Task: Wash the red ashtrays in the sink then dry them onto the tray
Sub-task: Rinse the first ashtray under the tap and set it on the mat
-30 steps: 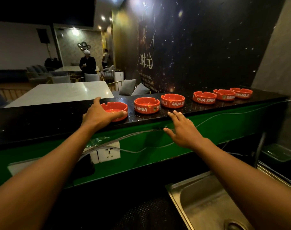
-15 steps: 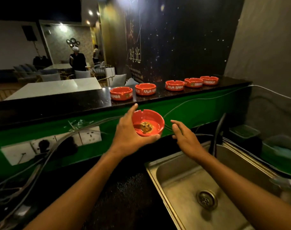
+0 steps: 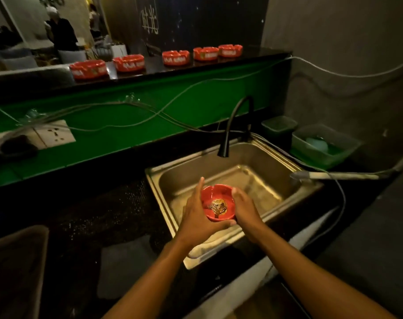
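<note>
A red ashtray (image 3: 218, 199) with brown dirt in its bowl is held over the near left part of the steel sink (image 3: 248, 157). My left hand (image 3: 197, 215) cups it from the left and below. My right hand (image 3: 245, 209) grips its right rim. Both hands hold it level. Several more red ashtrays (image 3: 129, 62) stand in a row on the black bar top (image 3: 260, 55) behind the sink. A brown tray (image 3: 16, 261) lies at the lower left, partly out of view.
A black curved faucet (image 3: 235, 125) hangs over the sink's back edge. Green plastic tubs (image 3: 322, 143) sit right of the sink. Cables and a wall socket (image 3: 55, 134) run along the green panel. A folded cloth (image 3: 209, 245) lies on the sink's near rim. A person stands far back left.
My left hand has carried the ashtray from the bar top down over the sink. My right hand has closed on its right rim. My head has tilted down toward the sink.
</note>
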